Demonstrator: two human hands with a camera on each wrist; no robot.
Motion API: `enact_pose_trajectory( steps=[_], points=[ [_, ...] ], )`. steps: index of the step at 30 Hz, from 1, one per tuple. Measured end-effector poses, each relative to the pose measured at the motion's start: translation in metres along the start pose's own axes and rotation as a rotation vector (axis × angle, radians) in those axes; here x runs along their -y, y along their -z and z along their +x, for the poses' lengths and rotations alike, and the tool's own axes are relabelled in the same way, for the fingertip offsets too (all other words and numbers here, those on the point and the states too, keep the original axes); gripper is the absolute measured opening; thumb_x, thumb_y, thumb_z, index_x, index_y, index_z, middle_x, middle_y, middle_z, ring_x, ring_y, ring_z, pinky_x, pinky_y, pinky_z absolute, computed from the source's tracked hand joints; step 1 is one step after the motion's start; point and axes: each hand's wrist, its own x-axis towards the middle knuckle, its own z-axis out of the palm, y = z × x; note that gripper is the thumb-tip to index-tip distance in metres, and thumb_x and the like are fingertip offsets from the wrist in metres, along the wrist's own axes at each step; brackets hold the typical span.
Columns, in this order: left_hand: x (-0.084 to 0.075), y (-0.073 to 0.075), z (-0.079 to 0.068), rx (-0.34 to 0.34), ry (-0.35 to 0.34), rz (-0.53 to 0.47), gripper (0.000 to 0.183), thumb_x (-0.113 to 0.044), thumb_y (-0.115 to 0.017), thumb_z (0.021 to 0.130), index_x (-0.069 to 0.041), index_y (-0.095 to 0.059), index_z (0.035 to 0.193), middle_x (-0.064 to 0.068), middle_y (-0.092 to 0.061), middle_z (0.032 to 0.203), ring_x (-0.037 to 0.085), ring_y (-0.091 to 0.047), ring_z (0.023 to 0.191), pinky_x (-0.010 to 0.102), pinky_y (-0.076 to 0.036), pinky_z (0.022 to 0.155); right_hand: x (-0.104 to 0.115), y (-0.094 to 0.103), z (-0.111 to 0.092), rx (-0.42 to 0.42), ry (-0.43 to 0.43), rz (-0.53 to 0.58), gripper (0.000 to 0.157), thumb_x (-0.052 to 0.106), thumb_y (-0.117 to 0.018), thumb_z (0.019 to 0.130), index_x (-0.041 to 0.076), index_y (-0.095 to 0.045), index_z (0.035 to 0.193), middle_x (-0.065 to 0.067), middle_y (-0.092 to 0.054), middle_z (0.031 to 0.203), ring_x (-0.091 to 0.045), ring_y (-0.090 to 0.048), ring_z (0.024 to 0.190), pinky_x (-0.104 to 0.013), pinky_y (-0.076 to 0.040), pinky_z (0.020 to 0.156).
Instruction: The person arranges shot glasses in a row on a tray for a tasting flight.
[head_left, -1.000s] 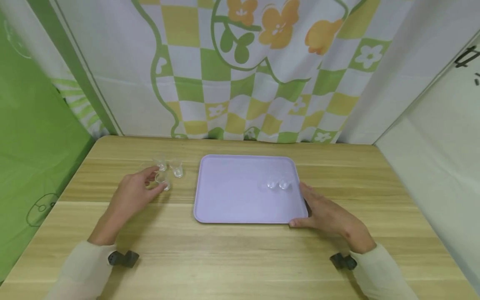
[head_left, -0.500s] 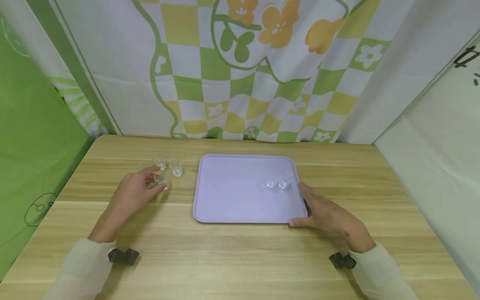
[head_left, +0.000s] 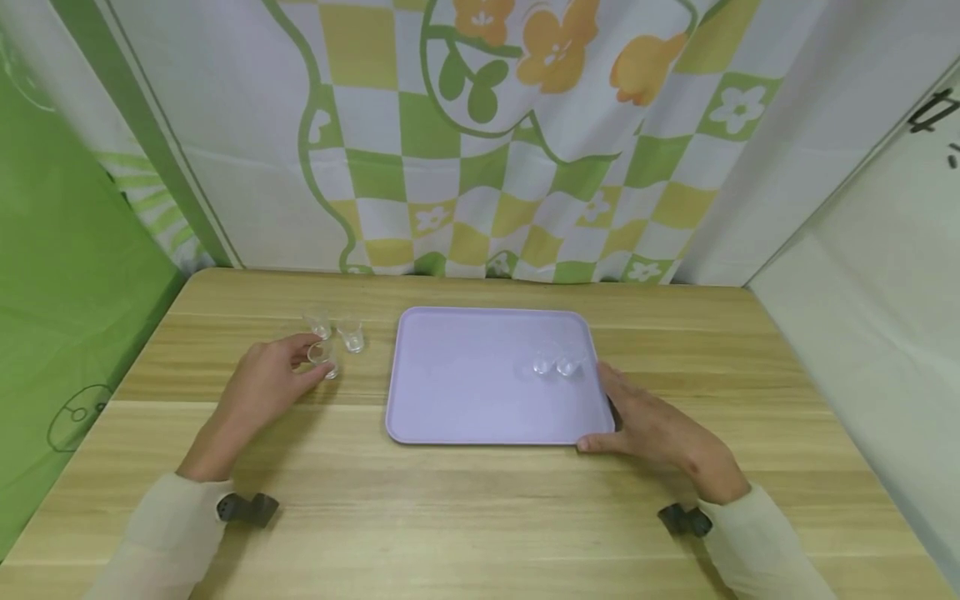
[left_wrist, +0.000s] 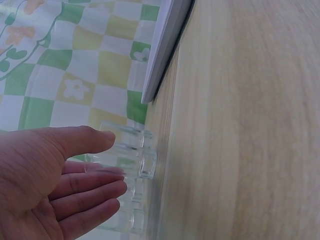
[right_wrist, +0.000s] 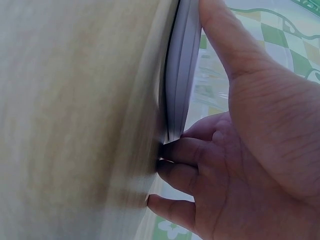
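My left hand point(head_left: 264, 385) pinches a small clear shot glass point(head_left: 322, 354) between thumb and fingers, at the left of the table. Its thick base point(left_wrist: 148, 163) stands upright at the tabletop in the left wrist view. Just behind it are more such glasses, one shot glass point(head_left: 352, 335) to its right. A lilac tray point(head_left: 465, 404) lies flat mid-table. Two clear glasses point(head_left: 567, 364) stand side by side near its right edge. My right hand point(head_left: 663, 427) holds the tray's near right corner, thumb on the front edge, fingers along the right side point(right_wrist: 182, 75).
The wooden table point(head_left: 480, 517) runs out on all sides of the tray. A checked, flowered curtain point(head_left: 487, 183) hangs behind its back edge. Green cloth point(head_left: 75, 292) hangs at the left and a pale panel point(head_left: 885, 275) stands at the right.
Both hands stay nearly in place, the left at the shot glass and the right at the tray. The whole head view has shifted very slightly.
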Motion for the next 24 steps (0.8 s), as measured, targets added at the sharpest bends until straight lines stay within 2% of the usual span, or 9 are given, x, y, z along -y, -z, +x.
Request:
enact_pose_trajectory(
  steps=[16,24],
  points=[
    [-0.001,0.001,-0.002,-0.013,-0.023,0.013,0.036,-0.023,-0.074,0.097,0.006,-0.069,0.118,0.025,-0.073,0.110,0.046,-0.071,0.097,0.061,-0.056,0.084,0.001,0.000,-0.001,0.005,-0.017,-0.018,0.128,0.065,-0.076,0.082,-0.005,-0.005,0.162,-0.033,-0.012,0.164,-0.050,-0.018,0.149,-0.063,-0.020,0.119],
    [-0.011,0.004,-0.004,-0.018,-0.039,0.005,0.037,-0.024,-0.074,0.097,0.005,-0.069,0.119,0.022,-0.074,0.110,0.045,-0.072,0.098,0.060,-0.057,0.084,0.000,0.000,0.000,0.009,-0.021,-0.016,0.128,0.066,-0.076,0.082,-0.006,-0.005,0.162,-0.032,-0.011,0.165,-0.049,-0.016,0.150,-0.063,-0.019,0.119]
  ],
)
